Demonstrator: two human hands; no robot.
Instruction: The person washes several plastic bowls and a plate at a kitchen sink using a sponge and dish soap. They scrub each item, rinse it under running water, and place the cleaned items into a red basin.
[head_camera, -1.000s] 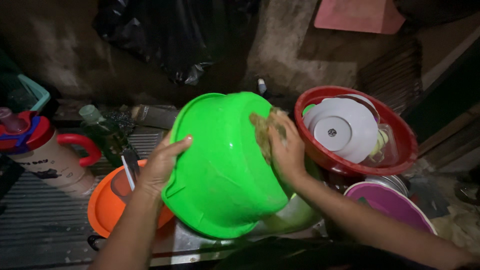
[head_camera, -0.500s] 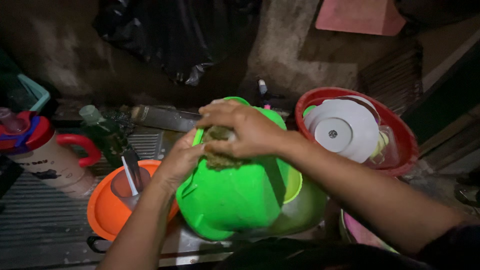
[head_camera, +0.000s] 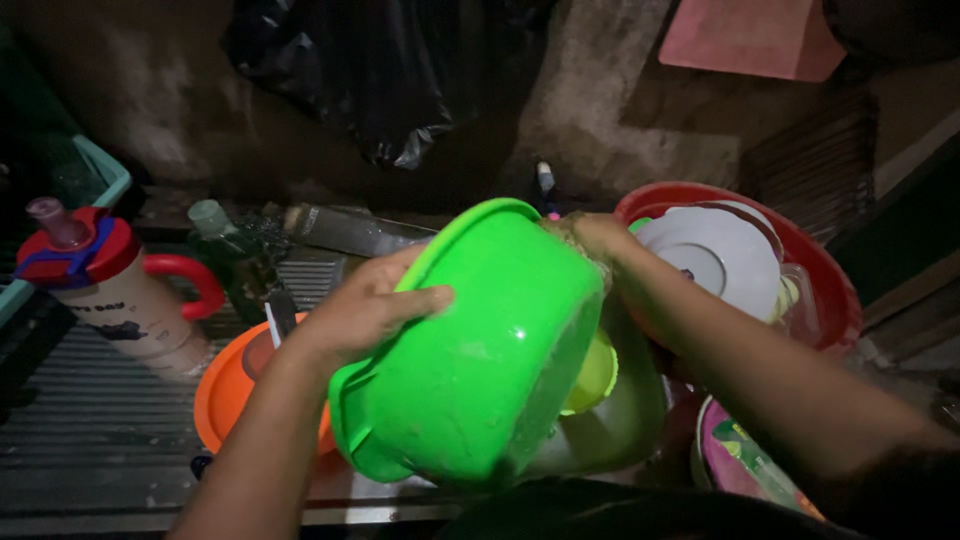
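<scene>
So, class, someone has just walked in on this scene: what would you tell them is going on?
A person is holding a bright green plastic basin, tilted on its side over other dishes. The left hand grips its rim and outer wall. The right hand presses at the far rim; what it holds is unclear. A red basin with a white plate sits to the right, an orange bowl to the left, beside a red-lidded jug.

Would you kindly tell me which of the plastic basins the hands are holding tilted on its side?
The bright green basin; the red basin and orange basin sit flat, untouched.
</scene>
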